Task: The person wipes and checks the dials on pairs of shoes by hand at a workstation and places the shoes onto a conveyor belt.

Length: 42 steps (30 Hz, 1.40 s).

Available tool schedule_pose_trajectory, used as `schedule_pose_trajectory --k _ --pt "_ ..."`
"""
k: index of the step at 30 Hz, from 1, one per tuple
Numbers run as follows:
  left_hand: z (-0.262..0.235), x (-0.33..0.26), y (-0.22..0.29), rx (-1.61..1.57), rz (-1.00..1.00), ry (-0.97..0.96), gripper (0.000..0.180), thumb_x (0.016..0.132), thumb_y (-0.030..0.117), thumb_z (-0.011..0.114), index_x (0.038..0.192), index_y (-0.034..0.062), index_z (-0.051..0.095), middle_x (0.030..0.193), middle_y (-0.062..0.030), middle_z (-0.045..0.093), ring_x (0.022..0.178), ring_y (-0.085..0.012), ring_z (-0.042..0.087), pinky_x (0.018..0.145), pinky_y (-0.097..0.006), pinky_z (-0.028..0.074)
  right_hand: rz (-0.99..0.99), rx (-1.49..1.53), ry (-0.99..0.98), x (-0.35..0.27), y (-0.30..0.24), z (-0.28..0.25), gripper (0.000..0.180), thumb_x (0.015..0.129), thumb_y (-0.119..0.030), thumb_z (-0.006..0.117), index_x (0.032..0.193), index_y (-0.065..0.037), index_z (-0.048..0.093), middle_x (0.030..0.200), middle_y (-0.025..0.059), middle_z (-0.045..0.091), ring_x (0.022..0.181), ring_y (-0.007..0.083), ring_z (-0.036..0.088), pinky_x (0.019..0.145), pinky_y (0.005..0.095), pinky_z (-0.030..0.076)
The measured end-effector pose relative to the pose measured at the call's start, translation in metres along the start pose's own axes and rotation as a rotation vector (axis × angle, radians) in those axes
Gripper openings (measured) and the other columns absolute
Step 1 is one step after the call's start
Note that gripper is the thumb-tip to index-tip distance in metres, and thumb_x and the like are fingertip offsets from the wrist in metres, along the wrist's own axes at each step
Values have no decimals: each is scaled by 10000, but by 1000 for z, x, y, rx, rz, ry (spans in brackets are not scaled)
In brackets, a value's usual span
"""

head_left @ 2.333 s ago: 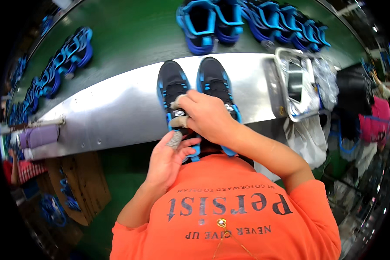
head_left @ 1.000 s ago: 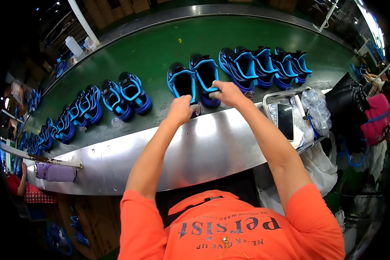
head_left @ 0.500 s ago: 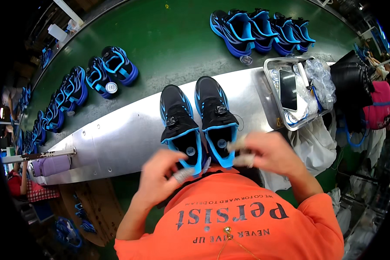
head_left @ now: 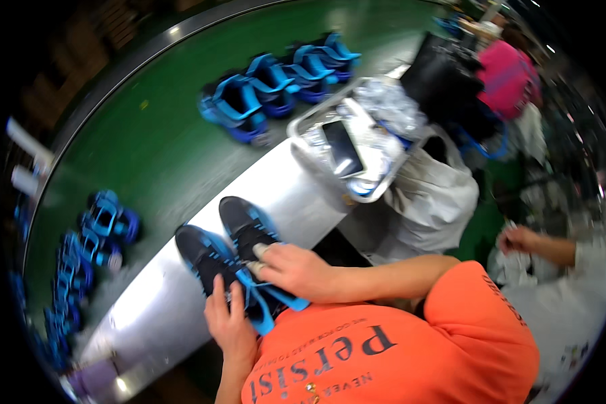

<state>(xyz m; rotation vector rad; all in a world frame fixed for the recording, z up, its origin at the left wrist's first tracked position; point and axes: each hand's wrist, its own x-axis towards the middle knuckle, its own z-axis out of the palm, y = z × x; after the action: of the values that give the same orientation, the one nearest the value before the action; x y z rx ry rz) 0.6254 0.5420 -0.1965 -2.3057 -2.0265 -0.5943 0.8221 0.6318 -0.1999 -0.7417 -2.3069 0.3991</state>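
A pair of black sneakers with blue trim rests on the metal ledge in front of me, toes pointing away. My left hand [head_left: 230, 322] reaches onto the left sneaker [head_left: 202, 249], its fingers stretched and apart over the upper near the ankle opening. Over the right sneaker [head_left: 242, 219] bends my right hand [head_left: 293, 271], fingertips drawn together at the lacing area, with pale covers on some fingers. It hides most of that shoe's ankle opening. Motion blur smears the finer detail of both hands.
The metal ledge [head_left: 158, 296] runs along a green work surface [head_left: 168, 148]. More sneakers stand at the back [head_left: 239, 101] and far left [head_left: 67, 276]. A tray [head_left: 303, 128] holds a phone [head_left: 342, 148] and clear plastic. White bags [head_left: 438, 195] hang beside it; another person's hand [head_left: 518, 239] shows at right.
The view has swung to the right. Both hands have moved from beside the ankle openings forward onto the sneakers' uppers. Another person's arm has come into view at the right.
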Motion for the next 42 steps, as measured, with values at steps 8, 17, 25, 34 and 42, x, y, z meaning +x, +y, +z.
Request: schedule_pose_trajectory --k 8,17,25,34,42 --pt "6 25 39 -50 21 -11 560 774 -61 502 1317 39 596 1449 -191 480 1118 -366 515 973 -440 402 -43 38 -117 -14 47 -49 227 826 -149 578 1046 -101 610 1190 156 537 970 284 554 773 359 485" --pt "-2 31 49 21 114 -71 242 846 10 527 1030 73 670 1447 -160 489 1051 -390 523 905 -455 435 -260 -254 -137 -18 33 -33 177 742 -211 629 796 -47 664 1201 181 584 1077 335 519 853 382 412" --pt "-12 19 26 -115 26 92 637 732 -112 547 1358 1 516 1425 -215 488 1101 -384 543 962 -427 431 1 -28 32 -12 3 -24 458 881 -119 526 1320 11 502 1396 232 491 1267 316 516 967 387 455" --pt "-4 9 29 -163 17 80 466 852 3 589 1317 -11 548 1327 -206 579 1204 -394 514 1007 -452 414 -57 -182 -9 -14 10 -13 392 894 -169 585 1246 2 584 1306 194 569 1222 308 562 967 371 485" --pt "-38 44 2 -378 -104 -74 249 807 -46 622 1048 4 664 1023 -136 603 950 -281 585 820 -337 477 145 355 -271 19 25 -44 240 811 -137 687 1043 -118 744 929 131 582 928 334 577 798 402 472"
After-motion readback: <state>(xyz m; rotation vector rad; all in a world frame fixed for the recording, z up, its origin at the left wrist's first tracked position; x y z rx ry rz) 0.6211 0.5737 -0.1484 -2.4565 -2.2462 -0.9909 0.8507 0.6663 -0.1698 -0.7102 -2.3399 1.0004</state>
